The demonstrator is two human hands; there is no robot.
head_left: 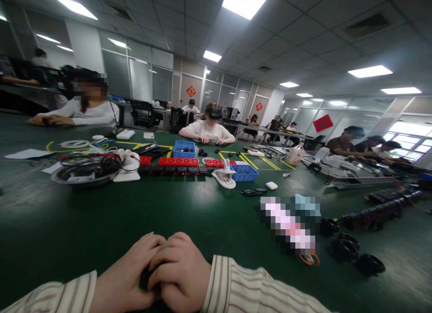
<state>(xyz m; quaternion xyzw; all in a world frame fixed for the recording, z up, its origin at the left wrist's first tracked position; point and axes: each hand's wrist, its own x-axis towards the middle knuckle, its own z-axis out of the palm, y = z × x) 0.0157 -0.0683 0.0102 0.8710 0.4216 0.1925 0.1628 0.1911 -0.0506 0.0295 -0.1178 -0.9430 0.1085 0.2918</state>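
Note:
My left hand (pixel 126 274) and my right hand (pixel 184 272) are together low in the view, over the green tabletop (pixel 189 218). The fingers of both are curled, with my right fingers overlapping the left. A small dark patch shows between them; I cannot tell whether it is an object or shadow. Striped sleeves cover both wrists. To the right lies a blurred-out pink, phone-like slab (pixel 286 223) with an orange loop (pixel 310 260) at its lower end.
A metal bowl of cables (pixel 84 180) stands at left. Beyond my hands are red-and-black power strips (pixel 178 166), a white clip (pixel 224 175), a blue bin (pixel 245 172) and a white case (pixel 271 185). Black rings (pixel 369 264) lie at right. Several people sit around the tables.

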